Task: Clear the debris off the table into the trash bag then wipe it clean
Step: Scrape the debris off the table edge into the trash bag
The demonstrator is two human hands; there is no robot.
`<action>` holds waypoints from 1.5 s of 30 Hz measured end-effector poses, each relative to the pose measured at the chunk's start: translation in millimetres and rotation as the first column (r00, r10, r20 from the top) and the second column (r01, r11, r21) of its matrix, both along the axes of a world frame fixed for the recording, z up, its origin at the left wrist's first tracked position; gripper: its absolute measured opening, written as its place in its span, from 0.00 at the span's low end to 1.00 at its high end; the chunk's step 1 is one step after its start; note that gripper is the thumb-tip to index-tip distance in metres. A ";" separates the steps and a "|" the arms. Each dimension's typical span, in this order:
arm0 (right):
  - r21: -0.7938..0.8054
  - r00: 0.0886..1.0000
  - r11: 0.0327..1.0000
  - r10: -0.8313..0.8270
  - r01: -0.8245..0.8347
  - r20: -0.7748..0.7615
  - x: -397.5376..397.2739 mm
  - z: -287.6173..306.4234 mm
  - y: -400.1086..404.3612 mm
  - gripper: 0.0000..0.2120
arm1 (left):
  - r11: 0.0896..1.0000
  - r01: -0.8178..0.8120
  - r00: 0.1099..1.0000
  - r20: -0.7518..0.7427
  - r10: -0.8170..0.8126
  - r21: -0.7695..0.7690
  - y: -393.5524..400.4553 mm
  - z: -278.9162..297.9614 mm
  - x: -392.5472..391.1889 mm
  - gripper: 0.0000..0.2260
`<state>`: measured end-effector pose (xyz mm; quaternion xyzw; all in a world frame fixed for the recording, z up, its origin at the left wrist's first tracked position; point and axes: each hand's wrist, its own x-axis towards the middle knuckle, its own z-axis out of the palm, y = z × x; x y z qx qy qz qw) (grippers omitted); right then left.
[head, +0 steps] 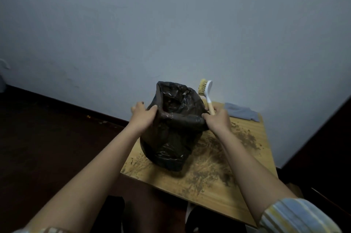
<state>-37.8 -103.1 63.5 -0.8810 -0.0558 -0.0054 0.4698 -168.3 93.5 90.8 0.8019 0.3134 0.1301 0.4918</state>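
Your left hand [142, 114] grips the rim of the crumpled black plastic trash bag [171, 130] standing on the small wooden table [245, 183]; your right hand [216, 118] grips the opposite rim and, seemingly, the wooden-handled scrub brush [206, 92]; brown debris [214, 156] smears the tabletop; a grey cloth [242, 112] lies at the far edge.

Light: dim, flat, bluish.
Shadows: soft, faint.
Sharpness: soft throughout, perhaps motion blur.
Edges: wide-angle bending, dark corners.
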 end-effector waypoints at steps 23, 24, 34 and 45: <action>-0.113 0.968 0.987 0.138 -0.116 0.211 -20.7 11.2 171.4 0.09 | 0.827 -0.026 0.966 -0.198 0.165 0.562 140.8 14.5 21.9 0.14; -0.112 0.968 0.986 0.144 -0.123 0.205 -20.1 10.1 183.8 0.09 | 0.824 -0.030 0.966 -0.195 0.169 0.566 152.0 13.0 21.8 0.14; -0.160 0.947 0.949 0.294 -0.273 0.130 -16.6 -15.6 258.5 0.12 | 0.757 -0.042 0.957 -0.192 0.218 0.652 239.1 -20.5 8.8 0.21; -0.346 0.940 0.874 0.326 -0.340 -0.101 -16.5 -89.7 209.2 0.15 | 0.779 0.046 0.921 -0.329 0.210 0.625 255.3 -145.7 -11.7 0.28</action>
